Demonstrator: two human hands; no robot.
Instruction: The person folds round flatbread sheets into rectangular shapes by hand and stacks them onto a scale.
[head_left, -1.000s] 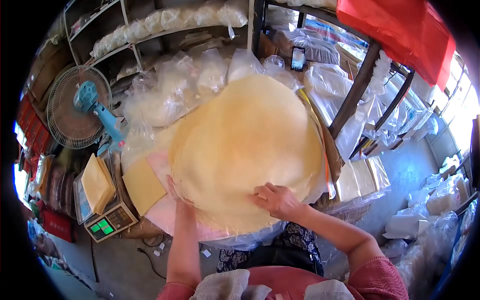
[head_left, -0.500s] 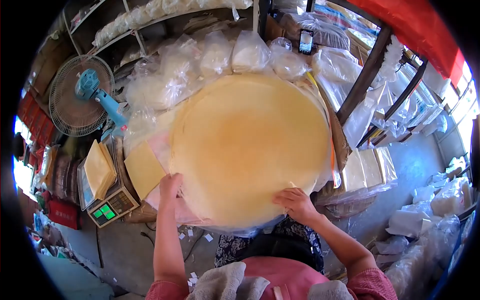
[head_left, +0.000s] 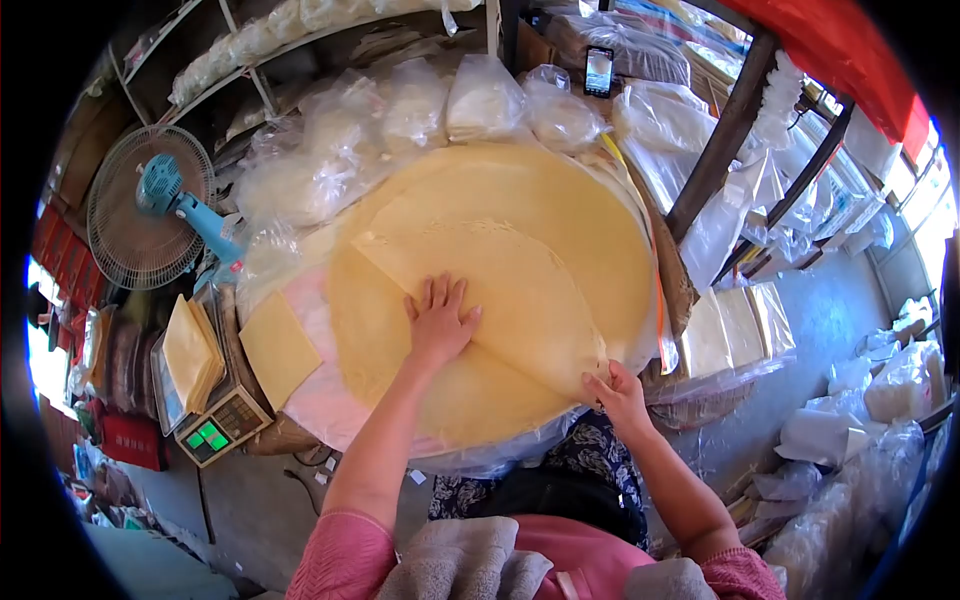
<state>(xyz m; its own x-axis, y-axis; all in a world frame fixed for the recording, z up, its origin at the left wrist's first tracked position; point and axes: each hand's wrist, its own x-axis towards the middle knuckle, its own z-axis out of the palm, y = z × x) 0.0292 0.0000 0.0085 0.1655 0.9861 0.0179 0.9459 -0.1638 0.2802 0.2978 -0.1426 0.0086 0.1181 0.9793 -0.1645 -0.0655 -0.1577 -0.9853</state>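
1. Two bare hands work at a broad, thin, yellowish top sheet (head_left: 510, 270), which lies partly folded over a wide round layer of similar material (head_left: 615, 235). Beneath, pink material (head_left: 325, 412) shows along the near left side, with clear plastic (head_left: 490, 460) at the front rim.

2. The left hand (head_left: 440, 325) rests palm down, fingers spread, near a crease running diagonally toward the front right.

3. The right hand (head_left: 615, 395) appears to pinch the top sheet's edge between thumb and curled fingers, just by the round layer's front right rim.

4. The top sheet looks light, limp and wide, so it probably sags or wrinkles when lifted from one point. Its ragged edge suggests that it can tear; how slippery it is, I cannot tell.

5. The loose outer edge seems the best place to take hold, with a soft pinch that catches only one layer. A flat palm near the crease should steady the rest without gouging it. A hard tug at one spot could split the rim or drag the layer below.

6. Off to the left lie a flat yellow piece (head_left: 280, 350) and a scale (head_left: 225, 425) bearing folded yellow sheets (head_left: 192, 355).
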